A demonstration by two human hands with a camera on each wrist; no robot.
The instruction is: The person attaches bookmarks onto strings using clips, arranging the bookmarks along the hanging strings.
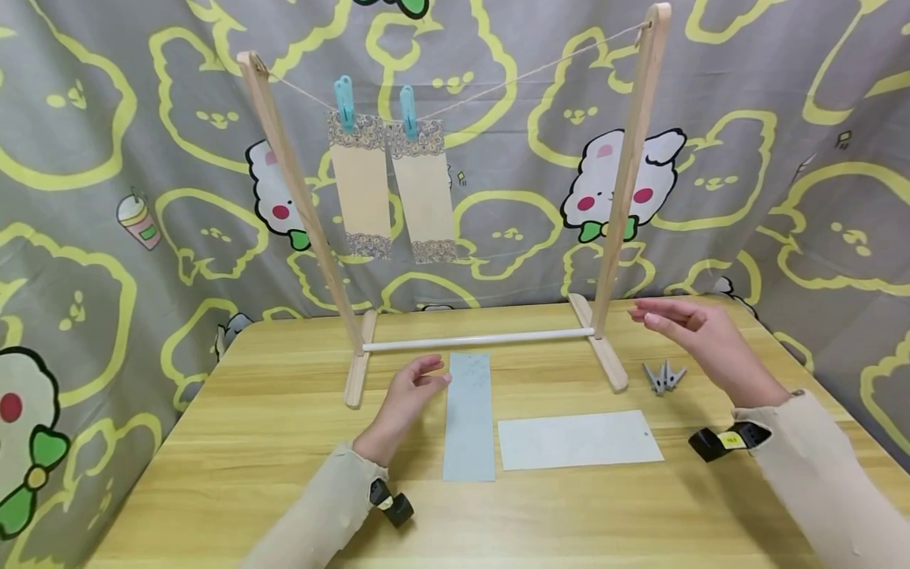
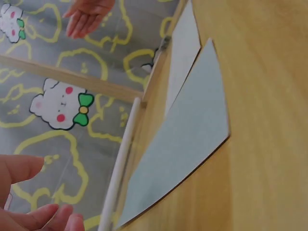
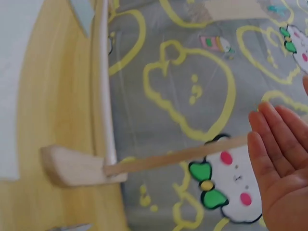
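My left hand [image 1: 408,395] hovers beside a pale blue paper strip [image 1: 469,427], fingers loosely bent and holding nothing. To the right, my right hand [image 1: 693,336] is raised above the table near the rack's right foot, its palm bare in the right wrist view. Below it lie several grey clothespins [image 1: 664,378] in a small cluster. A white paper strip [image 1: 579,440] lies crosswise to the right of the blue one. Two cream strips with patterned ends, a left strip [image 1: 362,190] and a right strip [image 1: 424,197], hang from the string, each under a teal clothespin [image 1: 408,111].
A wooden rack stands at the table's back, with a left post [image 1: 302,197], a right post [image 1: 629,174] and a white crossbar [image 1: 476,340] low between them. String [image 1: 540,75] sags between the post tops. A grey patterned curtain [image 1: 498,261] hangs behind the wooden table [image 1: 235,442].
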